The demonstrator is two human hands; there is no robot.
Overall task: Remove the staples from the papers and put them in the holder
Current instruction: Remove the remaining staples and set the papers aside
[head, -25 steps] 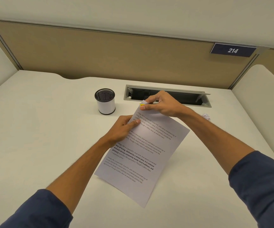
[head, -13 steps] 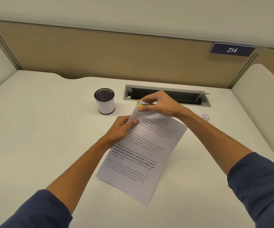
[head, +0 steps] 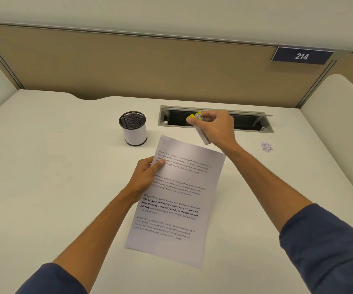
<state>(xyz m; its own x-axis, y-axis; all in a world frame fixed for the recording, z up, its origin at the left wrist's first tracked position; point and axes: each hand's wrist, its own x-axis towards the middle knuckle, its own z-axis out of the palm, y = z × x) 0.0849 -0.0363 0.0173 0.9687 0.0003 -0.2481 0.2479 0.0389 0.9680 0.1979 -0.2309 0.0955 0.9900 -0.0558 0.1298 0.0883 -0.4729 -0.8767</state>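
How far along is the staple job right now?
Looks done: the papers' top corner shows no staple. In hand: the right hand holds the yellow staple remover lifted off; the left hand pinches the papers. Left: nothing is over the mesh holder yet.

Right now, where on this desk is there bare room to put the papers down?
Bare desk lies left of the mesh holder, and between the papers and the staple pile. It is crowded around the right hand near the cable tray.
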